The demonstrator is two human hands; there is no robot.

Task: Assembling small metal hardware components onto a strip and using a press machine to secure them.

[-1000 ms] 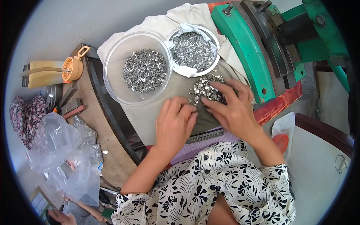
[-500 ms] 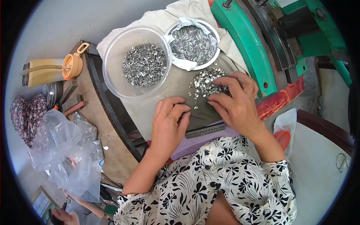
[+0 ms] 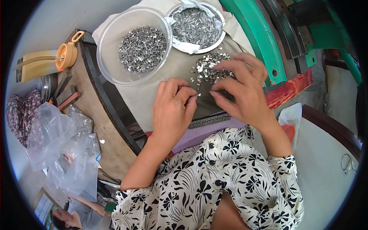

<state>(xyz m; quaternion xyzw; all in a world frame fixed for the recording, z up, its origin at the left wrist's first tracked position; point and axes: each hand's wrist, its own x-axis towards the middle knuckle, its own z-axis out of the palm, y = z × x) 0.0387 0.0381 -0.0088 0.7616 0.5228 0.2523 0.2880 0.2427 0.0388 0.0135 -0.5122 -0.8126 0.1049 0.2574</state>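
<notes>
My left hand (image 3: 173,105) is closed, thumb and forefinger tips pressed together beside the small metal pieces. Whatever those tips hold is too small to make out. At the right edge of a loose pile of small shiny metal pieces (image 3: 209,65) is my right hand (image 3: 245,90). Its thumb and forefinger nearly meet in a pinch, the other fingers curl over the pile, and anything between the tips is hidden. Close to my lap, a dark ridged metal strip (image 3: 211,120) lies by a purple cloth (image 3: 191,137), partly behind my left hand.
Beyond my hands stand a clear plastic tub (image 3: 105,57) and a cloth-lined metal bowl (image 3: 220,38), both holding many metal bits. A green machine (image 3: 253,46) borders the right. Plastic bags (image 3: 73,165) and an orange-lidded bottle (image 3: 66,56) sit left. Another person (image 3: 76,216) is lower left.
The view has shifted, so the tub, bowl and pile appear higher. Both hands stay near the pile; the ridged strip shows more to the left, beside my left hand.
</notes>
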